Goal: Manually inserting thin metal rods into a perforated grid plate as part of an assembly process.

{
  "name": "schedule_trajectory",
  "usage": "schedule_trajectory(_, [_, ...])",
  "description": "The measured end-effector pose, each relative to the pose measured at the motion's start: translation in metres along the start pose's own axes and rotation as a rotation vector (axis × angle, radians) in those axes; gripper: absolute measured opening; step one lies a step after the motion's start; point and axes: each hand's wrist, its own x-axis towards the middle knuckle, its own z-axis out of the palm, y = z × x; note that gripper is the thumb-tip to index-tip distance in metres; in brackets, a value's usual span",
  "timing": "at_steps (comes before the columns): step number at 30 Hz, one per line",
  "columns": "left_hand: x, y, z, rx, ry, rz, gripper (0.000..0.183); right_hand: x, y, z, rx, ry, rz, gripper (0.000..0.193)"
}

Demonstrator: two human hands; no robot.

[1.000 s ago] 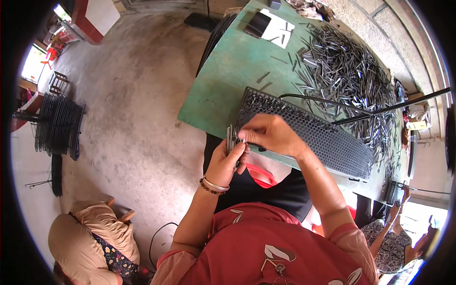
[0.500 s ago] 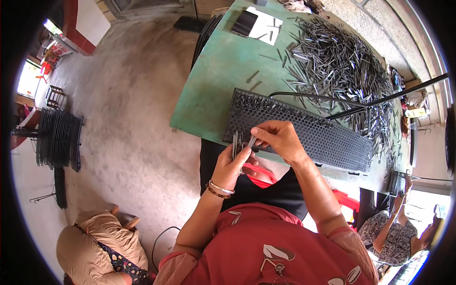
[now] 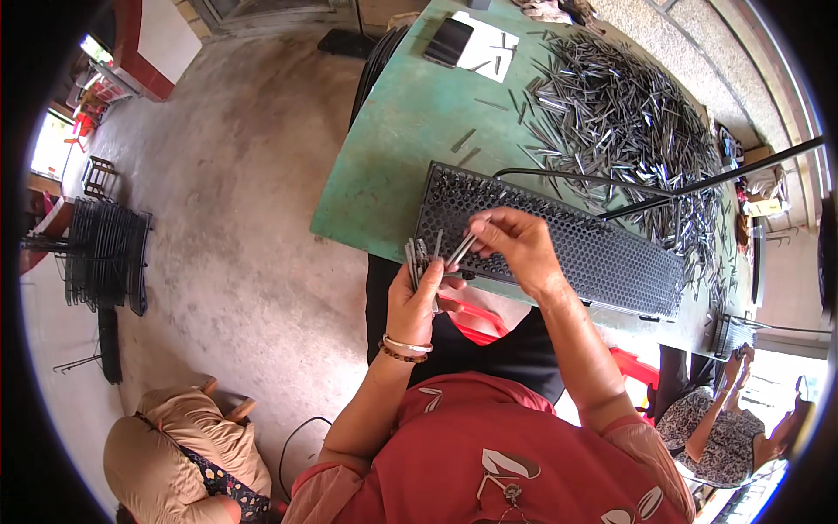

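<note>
My left hand is closed around a small bundle of thin dark metal strips, their ends sticking up past the fingers. With thumb and fingers pinched, my right hand grips one or two slim grey strips, slanting down toward the left hand's bundle. Both hands are over the near left edge of a long black perforated tray. Rows of round holes cover the tray, and dark pieces stand in those along its far edge and left end. The exact number of strips in either hand cannot be made out.
A large heap of dark strips covers the right of the green table. Black rods cross above the tray. A phone lies beside white paper. Other people sit at lower left and lower right.
My left hand has shifted slightly left with its bundle. My right hand has moved a little up and right, and the pinched strips now slant more.
</note>
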Motion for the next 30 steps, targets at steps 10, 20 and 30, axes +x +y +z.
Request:
schedule_trajectory(10, [-0.001, -0.001, -0.003, 0.049, -0.053, -0.033, 0.022, 0.04, 0.001, 0.003, -0.426, 0.318, -0.413, 0.019])
schedule_trajectory(20, [-0.004, -0.007, -0.007, 0.082, -0.138, -0.088, 0.018, 0.042, 0.003, 0.011, -0.74, 0.212, -0.727, 0.017])
schedule_trajectory(30, [-0.005, -0.006, -0.003, 0.109, -0.109, -0.075, 0.024, 0.043, 0.006, 0.012, -0.923, 0.16, -0.888, 0.018])
